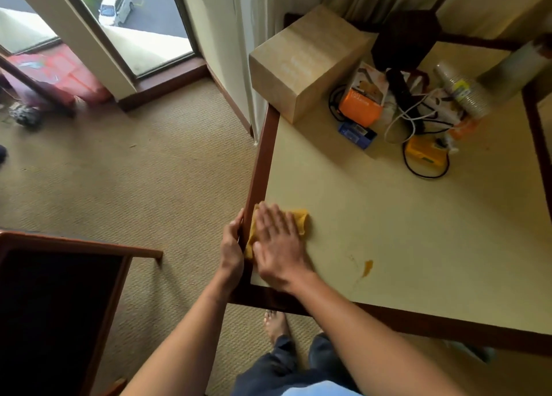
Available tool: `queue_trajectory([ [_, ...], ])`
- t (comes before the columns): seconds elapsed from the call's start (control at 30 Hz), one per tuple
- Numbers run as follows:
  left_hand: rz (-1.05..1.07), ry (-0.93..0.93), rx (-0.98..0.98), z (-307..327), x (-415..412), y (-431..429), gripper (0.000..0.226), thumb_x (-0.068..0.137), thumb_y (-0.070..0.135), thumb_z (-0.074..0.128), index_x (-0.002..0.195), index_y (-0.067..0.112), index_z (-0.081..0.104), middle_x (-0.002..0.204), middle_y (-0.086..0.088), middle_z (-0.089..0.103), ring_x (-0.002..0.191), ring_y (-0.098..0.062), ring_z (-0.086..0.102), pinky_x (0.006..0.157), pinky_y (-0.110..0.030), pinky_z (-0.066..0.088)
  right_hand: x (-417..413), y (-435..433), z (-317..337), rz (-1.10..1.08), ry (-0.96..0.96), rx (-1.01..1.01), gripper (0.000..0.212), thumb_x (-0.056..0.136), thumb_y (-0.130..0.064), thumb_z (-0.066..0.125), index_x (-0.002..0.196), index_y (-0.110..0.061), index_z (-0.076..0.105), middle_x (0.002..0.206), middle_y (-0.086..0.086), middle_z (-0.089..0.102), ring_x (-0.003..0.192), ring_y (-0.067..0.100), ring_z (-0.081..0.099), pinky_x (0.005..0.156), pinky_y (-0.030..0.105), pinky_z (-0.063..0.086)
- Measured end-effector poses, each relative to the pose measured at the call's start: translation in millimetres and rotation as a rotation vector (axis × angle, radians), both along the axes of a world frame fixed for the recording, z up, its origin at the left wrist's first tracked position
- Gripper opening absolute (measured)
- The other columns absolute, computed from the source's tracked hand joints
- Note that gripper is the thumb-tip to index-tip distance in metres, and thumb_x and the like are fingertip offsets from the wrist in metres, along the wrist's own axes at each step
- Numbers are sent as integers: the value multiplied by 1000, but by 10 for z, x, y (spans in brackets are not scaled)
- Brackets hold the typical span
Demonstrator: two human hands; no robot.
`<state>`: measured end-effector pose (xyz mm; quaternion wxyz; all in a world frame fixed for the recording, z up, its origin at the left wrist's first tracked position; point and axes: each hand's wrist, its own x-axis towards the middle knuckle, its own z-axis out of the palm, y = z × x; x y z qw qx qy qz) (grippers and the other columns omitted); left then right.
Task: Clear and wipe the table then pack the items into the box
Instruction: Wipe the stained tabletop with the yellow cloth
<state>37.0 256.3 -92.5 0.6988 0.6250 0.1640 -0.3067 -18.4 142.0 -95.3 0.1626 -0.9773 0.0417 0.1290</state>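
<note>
— Cloth [300, 219] position?
— Against the worktop's [388, 216] left edge, near its front corner, beneath the right hand [276, 246]; straight fingers [268, 219] press it flat.
— Left hand [231, 249]?
— Curled round that edge's wooden rim, just beside the cloth.
— Box [307, 64]?
— Far left corner.

Daylight enters through window [149, 22], upper left; glass bright, slightly washed. Room itself dim, warm yellow cast. Cardboard box [304, 64] throws soft shadow onto table [418, 231], toward viewer. Right hand [277, 246] motion-blurred at the fingers. Chair [53, 306], lower left, near black. Wide-angle bowing along table rim; far-right corner smeared. Overall detail soft.
</note>
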Motion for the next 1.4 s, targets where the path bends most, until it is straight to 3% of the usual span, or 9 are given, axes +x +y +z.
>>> queue_trajectory([
  [0.13,-126,-87,195,-139,-66,54,62,98,54,31,153,28,46,156,0,51,145,-18,45,125,-48,28,-691,-487,-101,37,-40,-69,80,95,-45,37,162,-20,2,170,0,-6,157,25,-9,123,54,4],
  [0.3,-361,-382,650,-2,-157,-128,78,92,51,23,164,23,15,168,-4,30,148,-26,38,118,-49,33,-1436,-1824,19,-396,32,-174,76,93,-43,27,163,-20,6,171,1,1,157,26,-2,123,59,9],
  [0.4,-411,-437,755,-36,-210,-169,80,91,50,23,165,21,7,171,-5,20,151,-27,33,118,-52,33,-1255,-1594,-21,-553,40,-196,76,94,-44,22,162,-15,6,170,7,2,157,31,0,124,58,6],
  [0.6,-365,-464,744,-92,-191,-136,77,91,42,21,164,17,18,170,-3,24,146,-26,40,108,-36,38,-644,-4,-3,-99,20,-80,68,104,-47,18,161,-18,-5,169,1,-14,153,29,-21,124,52,-9],
  [0.73,-295,-521,733,-56,-248,-120,75,91,39,23,162,16,26,164,-8,37,135,-30,50,95,-35,41,-936,-298,-1,75,-29,-72,67,104,-49,21,162,-21,3,169,-2,-6,156,26,-12,124,49,-6],
  [0.87,-311,-542,794,-32,-324,-172,76,91,40,28,163,18,20,163,-9,37,136,-29,49,105,-43,43,-1416,-1538,-97,-299,-15,-174,69,99,-55,25,161,-23,22,168,5,15,155,34,15,124,53,11],
  [1.07,-380,-693,975,-94,-405,-236,70,94,35,33,160,12,28,163,-17,32,147,-36,33,118,-54,32,-1059,-2134,-75,-807,36,-225,75,97,-58,5,162,-21,7,170,8,4,156,32,2,124,55,4],
  [1.2,-498,-704,1156,-151,-587,-336,74,92,38,34,161,15,24,170,-20,9,158,-35,4,122,-64,-1,-475,-1225,-75,-435,-15,-138,71,101,-50,19,162,-17,6,170,11,1,156,35,-1,124,53,-5],
  [1.4,-464,-715,1182,-127,-994,-784,72,91,36,33,160,16,30,171,-16,9,159,-32,-2,120,-68,-6,-1253,-1018,-57,-61,-21,-39,69,103,-54,26,162,-25,6,170,1,-5,156,25,-11,125,52,1],
])
